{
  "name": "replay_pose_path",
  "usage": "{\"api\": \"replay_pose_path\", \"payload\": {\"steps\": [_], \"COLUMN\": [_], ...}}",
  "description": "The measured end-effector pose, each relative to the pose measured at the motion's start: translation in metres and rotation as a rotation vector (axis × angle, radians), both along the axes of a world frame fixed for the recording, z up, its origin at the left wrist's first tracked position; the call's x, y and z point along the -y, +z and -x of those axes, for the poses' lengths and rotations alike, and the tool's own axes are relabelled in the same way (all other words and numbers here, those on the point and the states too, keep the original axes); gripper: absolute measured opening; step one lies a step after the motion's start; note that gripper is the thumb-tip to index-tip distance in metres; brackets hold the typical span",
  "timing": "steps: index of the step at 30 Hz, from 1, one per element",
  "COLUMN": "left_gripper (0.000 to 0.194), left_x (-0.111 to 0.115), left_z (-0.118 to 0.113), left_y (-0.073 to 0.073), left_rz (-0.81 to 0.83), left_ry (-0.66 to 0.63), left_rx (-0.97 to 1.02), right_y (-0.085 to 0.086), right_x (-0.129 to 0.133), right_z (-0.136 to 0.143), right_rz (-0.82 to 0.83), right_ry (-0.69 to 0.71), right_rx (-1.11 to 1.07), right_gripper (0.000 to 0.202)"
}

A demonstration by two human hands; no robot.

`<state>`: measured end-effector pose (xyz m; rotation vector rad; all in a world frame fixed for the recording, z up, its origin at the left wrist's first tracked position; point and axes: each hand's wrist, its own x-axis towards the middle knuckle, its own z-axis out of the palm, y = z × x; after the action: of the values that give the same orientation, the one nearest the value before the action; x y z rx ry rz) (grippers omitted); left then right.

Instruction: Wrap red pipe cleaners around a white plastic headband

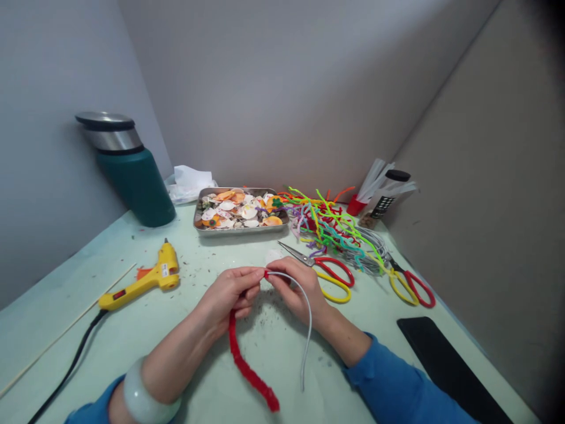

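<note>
Blue sleeves [397, 386] are cut off; left hand [232, 294] pinches partly hidden red strip [245, 368], right hand [300, 290] pale wire [309, 321].

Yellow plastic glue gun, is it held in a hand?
No, the glue gun lies on the pale green table, left of the left hand.

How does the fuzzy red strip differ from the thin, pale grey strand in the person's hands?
The fuzzy red strip is thick and bumpy; the thin, pale grey strand looks slim and smooth. The strip hangs below the left hand, while the strand arches past the right hand before dropping. Both curve and end freely at the bottom.
</note>
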<state>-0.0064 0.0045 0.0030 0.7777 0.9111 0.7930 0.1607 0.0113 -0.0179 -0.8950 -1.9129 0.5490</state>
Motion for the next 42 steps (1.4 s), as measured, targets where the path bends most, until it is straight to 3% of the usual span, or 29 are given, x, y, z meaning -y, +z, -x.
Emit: {"api": "replay_pose_path", "payload": {"steps": [4,12,24,34,42], "left_gripper": [0.025,0.028,0.026,0.027,0.023], "left_x": [0.002,0.006,0.004,0.002,0.001], "left_z": [-0.002,-0.007,-0.006,-0.005,-0.003], "left_y": [0.001,0.005,0.002,0.001,0.0], "left_rz": [-0.013,-0.127,-0.132,-0.081,-0.119], "left_ry": [0.008,0.046,0.049,0.024,0.066], "left_rx": [-0.019,-0.128,-0.085,-0.007,-0.122], "right_y": [-0.002,-0.006,-0.009,-0.009,-0.003], "right_x": [0.003,0.003,0.003,0.002,-0.011], "right_z": [0.004,0.014,0.015,0.01,-0.001], "right_rz": [0.084,0.423,0.378,0.502,0.64], "right_ry": [-0.027,-0.001,-0.001,0.087,0.12], "right_rx": [-0.067,-0.312,-0.282,-0.355,-0.481], "right_gripper": [0.01,0.009,0.012,0.016,0.019]}}
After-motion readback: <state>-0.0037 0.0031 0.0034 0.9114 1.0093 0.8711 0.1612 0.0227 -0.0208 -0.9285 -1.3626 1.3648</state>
